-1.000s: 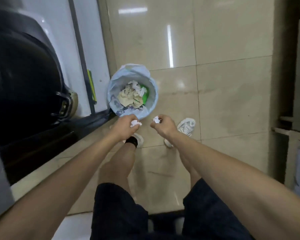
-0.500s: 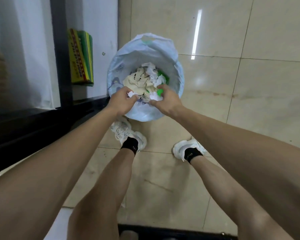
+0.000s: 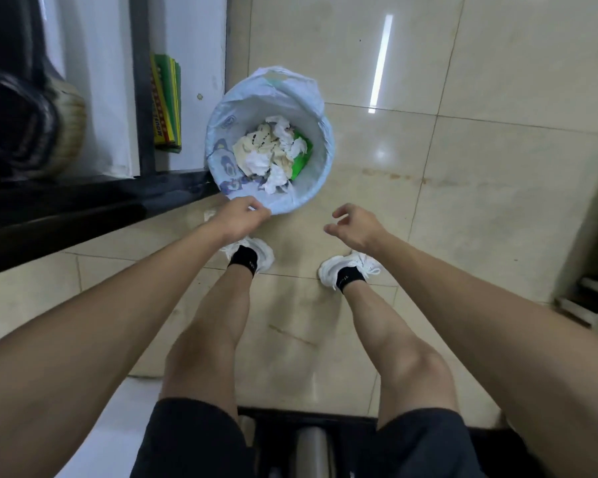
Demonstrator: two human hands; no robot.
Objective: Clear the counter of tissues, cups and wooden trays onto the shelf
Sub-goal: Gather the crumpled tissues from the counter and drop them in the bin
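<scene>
A round waste bin (image 3: 320, 139) lined with a pale blue bag stands on the tiled floor ahead of me. Crumpled white tissues (image 3: 273, 157) lie inside it on top of other paper and something green. My left hand (image 3: 237, 219) hovers at the bin's near rim, fingers loosely curled, with nothing in it. My right hand (image 3: 354, 225) hangs to the right of the bin, fingers apart and holding nothing. No cups or wooden trays are in view.
A dark frame and ledge (image 3: 83, 208) run along the left, with a green and yellow box (image 3: 166, 105) leaning behind it. My white shoes (image 3: 346, 267) stand just short of the bin. A shelf edge (image 3: 587, 305) shows at the right border.
Both hands held crumpled tissues over the bin before; they have let go and pulled back toward me. The tissues now lie in the bin.
</scene>
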